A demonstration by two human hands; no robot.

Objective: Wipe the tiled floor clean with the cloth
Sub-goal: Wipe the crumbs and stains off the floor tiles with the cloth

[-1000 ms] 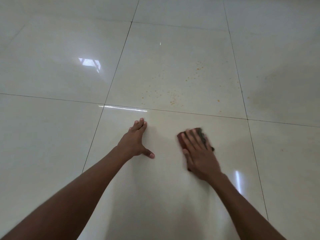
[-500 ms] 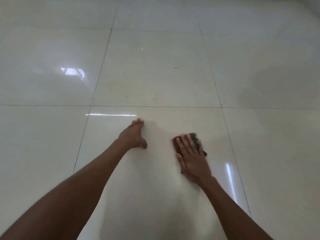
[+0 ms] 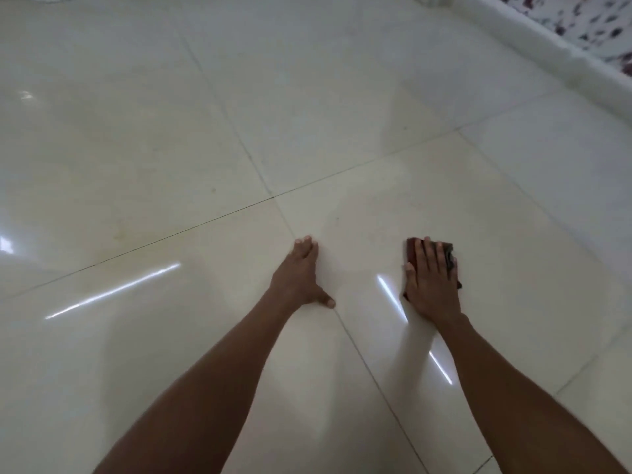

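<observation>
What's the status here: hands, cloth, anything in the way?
Right hand flat, pressing the cloth to the tiled floor. Left hand braced, empty. Raised ledge far right; nothing blocking.

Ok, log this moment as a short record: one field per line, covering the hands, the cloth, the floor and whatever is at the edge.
surface: glossy pale tiled floor, thin dark grout lines, streaks of reflected light
left hand: left hand flat on the floor, fingers together, thumb out, holding nothing
right hand: right hand palm down, pressing on the cloth
cloth: dark reddish cloth, mostly hidden under the hand, edges showing at the fingertips
stains: none clearly visible in this view
edge: raised white ledge at top right, speckled surface beyond it
</observation>
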